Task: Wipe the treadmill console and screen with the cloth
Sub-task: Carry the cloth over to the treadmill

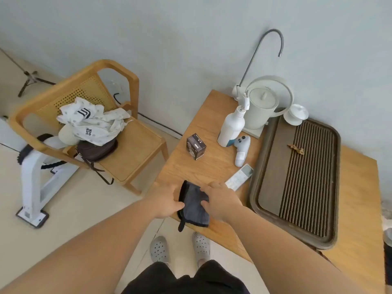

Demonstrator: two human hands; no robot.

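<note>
A dark grey cloth (194, 205) with a black edge lies folded at the near left corner of the wooden table (203, 166), a black loop hanging off the table's edge. My left hand (167, 201) grips the cloth's left side with the thumb on top. My right hand (220, 201) holds its right side, fingers curled over the fabric. No treadmill console or screen is in view; only a white machine frame (34, 177) stands on the floor at the left.
On the table stand a white spray bottle (231, 128), a small dark box (195, 146), a white handheld device (241, 150), a remote (238, 177), a kettle (265, 105) and a brown slatted tray (297, 183). A wooden chair (127, 145) with clothes and a bag stands left.
</note>
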